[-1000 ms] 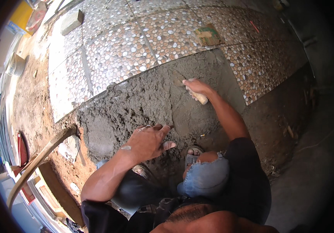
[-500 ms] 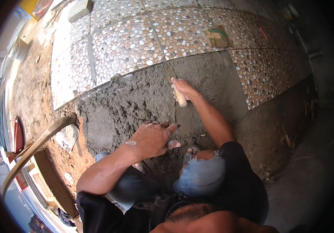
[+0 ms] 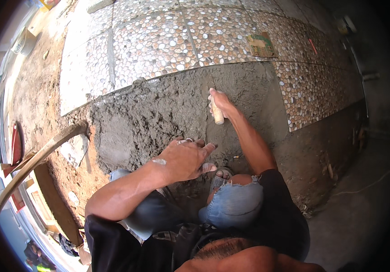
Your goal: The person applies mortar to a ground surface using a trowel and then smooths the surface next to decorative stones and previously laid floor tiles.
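Note:
My right hand (image 3: 223, 103) is closed around the pale wooden handle of a trowel (image 3: 218, 118). Its blade points away from me and can hardly be told from the wet grey mortar (image 3: 145, 113) under it. That mortar lies rough and lumpy on the left, smoother on the right. Over its near edge hovers my left hand (image 3: 183, 159), fingers stretched and thumb apart, with nothing in it; a ring and pale smears show on it. Pebble-patterned tiles (image 3: 152, 45) border the mortar along its far side and at the right.
A curved wooden tool handle (image 3: 41, 155) slants across the dirt at left. Cardboard (image 3: 261, 45) and a thin red stick (image 3: 312, 46) lie on the tiles. A bucket (image 3: 24, 41) stands far left. My sandalled foot (image 3: 222, 176) is at the mortar's near edge.
The view has shifted slightly, so the tiles sit a little farther right. My right hand, still gripping the trowel, appears slightly farther right; my left hand keeps nearly the same pose.

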The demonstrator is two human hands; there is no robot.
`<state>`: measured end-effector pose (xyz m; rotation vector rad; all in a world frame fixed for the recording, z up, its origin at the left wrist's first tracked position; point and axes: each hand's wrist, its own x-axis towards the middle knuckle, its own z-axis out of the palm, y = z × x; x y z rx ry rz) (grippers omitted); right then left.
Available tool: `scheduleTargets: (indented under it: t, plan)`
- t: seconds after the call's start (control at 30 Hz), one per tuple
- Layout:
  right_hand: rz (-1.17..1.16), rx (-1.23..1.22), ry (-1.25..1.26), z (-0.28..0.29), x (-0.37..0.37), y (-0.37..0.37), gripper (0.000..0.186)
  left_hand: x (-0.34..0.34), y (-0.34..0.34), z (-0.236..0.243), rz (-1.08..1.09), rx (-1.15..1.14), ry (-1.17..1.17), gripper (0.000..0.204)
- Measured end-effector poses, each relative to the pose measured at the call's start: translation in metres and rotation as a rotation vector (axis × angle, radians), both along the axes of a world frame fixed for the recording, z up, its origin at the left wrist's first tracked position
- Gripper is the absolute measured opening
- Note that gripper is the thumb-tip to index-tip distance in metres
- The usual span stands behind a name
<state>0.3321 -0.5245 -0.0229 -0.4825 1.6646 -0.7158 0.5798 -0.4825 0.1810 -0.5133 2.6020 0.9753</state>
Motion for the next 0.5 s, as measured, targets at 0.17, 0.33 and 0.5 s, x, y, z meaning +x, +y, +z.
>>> scheduleTargets:
  t: [0.17, 0.33, 0.5]
  plan:
    - [0.591, 0.014, 0.657, 0.014, -0.018, -0.008, 0.055, 0.005, -0.003, -0.003, 0.056, -0.029, 0.030, 0.062]
    - [0.751, 0.135, 0.928, 0.020, -0.079, -0.024, 0.058, 0.011, -0.003, -0.002, 0.083, -0.045, 0.030, 0.060]
    - [0.538, 0.143, 0.972, -0.003, -0.122, -0.008, 0.056, 0.013, -0.002, 0.003, 0.088, -0.045, 0.046, 0.060]
